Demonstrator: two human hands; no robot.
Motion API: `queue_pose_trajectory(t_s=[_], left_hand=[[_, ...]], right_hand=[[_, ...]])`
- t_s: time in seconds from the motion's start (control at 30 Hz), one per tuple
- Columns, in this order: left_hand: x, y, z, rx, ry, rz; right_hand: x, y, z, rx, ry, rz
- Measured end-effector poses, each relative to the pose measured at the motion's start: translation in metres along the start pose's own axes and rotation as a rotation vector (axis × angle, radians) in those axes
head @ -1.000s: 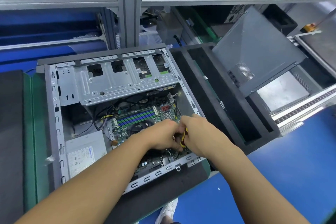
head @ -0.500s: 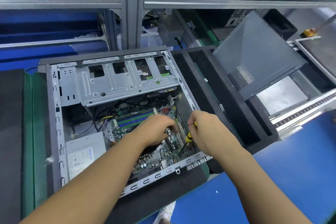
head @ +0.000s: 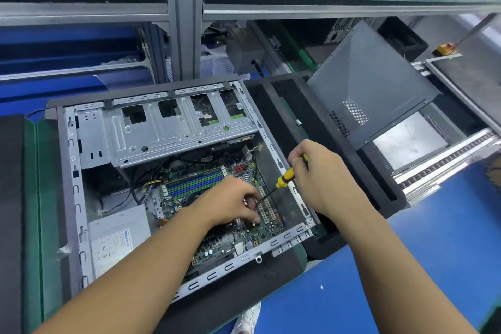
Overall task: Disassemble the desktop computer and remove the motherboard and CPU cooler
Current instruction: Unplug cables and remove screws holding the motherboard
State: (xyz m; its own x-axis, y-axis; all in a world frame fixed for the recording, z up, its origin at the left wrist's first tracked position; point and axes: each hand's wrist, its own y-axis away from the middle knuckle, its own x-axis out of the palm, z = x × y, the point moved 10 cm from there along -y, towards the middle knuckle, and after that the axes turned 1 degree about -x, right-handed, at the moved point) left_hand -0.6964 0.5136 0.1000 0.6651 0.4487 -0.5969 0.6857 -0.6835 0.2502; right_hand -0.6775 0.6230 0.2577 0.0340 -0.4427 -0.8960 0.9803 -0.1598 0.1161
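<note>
**A:** What can go wrong from here?

**B:** Biggest first. The grey sheet-metal tower case [head: 71, 187] lies open on a dark mat [head: 244, 293] over the blue counter [head: 433, 252]. Its punched rails ring both forearms, so a sharp pull back could scrape a wrist on the near edge. The green motherboard [head: 217, 248] is still seated in the case, directly under the left grip [head: 227, 203]. The right grip [head: 322, 179] is closed round the yellow-and-black-handled screwdriver [head: 284, 177], and its thin blade slants down to the left grip's fingertips. If the tip slips, I judge it would skate into the white expansion slots [head: 267, 210] just beside it, or into a finger.

**A:** What is the left grip doing?

**B:** It is curled down onto the board at the blade's tip. I cannot tell whether it pinches a screw or only steadies the blade. A freed screw could drop among the components.

**A:** And the CPU cooler?

**B:** I cannot pick it out. The left wrist covers the middle of the board.

**A:** What about materials?

**B:** The case is thin folded steel, matt and slotted. Beyond both grips sits the silver stamped drive cage [head: 151, 138], which is ribbed and has square cut-outs. The board is rigid and densely studded. The blue and green memory slots [head: 195, 184] run just beyond the left grip. The screwdriver has a grooved handle, probably plastic, and a narrow dark shaft.
</note>
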Motion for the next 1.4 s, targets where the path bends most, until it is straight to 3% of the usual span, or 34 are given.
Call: queue_pose_trajectory(t_s=[0.3, 0.4, 0.6, 0.7, 0.87, 0.97, 1.07, 1.2, 1.4], left_hand=[[-0.001, 0.001, 0.001, -0.054, 0.137, -0.002], [-0.004, 0.002, 0.003, -0.097, 0.127, -0.022], [-0.058, 0.02, -0.015, -0.095, 0.475, -0.419], [-0.075, 0.013, -0.045, -0.059, 0.575, -0.478], [-0.093, -0.029, -0.096, -0.054, 0.212, -0.574], [-0.074, -0.069, -0.113, -0.08, 0.257, -0.481], [-0.028, -0.113, -0.108, -0.25, 0.367, -0.297], [0.038, -0.157, -0.098, -0.44, 0.346, -0.049], [0.102, -0.168, -0.072, -0.706, 0.305, 0.114]], right_hand=[[-0.001, 0.001, -0.006, 0.028, -0.045, -0.009], [-0.01, 0.002, -0.009, 0.026, -0.059, -0.085], [-0.052, 0.002, -0.026, 0.031, -0.263, -0.34], [-0.07, 0.001, -0.041, 0.057, -0.386, -0.418], [-0.092, 0.004, -0.083, 0.114, -0.47, -0.458], [-0.099, 0.007, -0.115, 0.16, -0.419, -0.448], [-0.103, 0.007, -0.146, 0.194, -0.339, -0.416], [-0.105, 0.01, -0.183, 0.222, -0.301, -0.382], [-0.103, 0.008, -0.217, 0.204, -0.328, -0.339]])
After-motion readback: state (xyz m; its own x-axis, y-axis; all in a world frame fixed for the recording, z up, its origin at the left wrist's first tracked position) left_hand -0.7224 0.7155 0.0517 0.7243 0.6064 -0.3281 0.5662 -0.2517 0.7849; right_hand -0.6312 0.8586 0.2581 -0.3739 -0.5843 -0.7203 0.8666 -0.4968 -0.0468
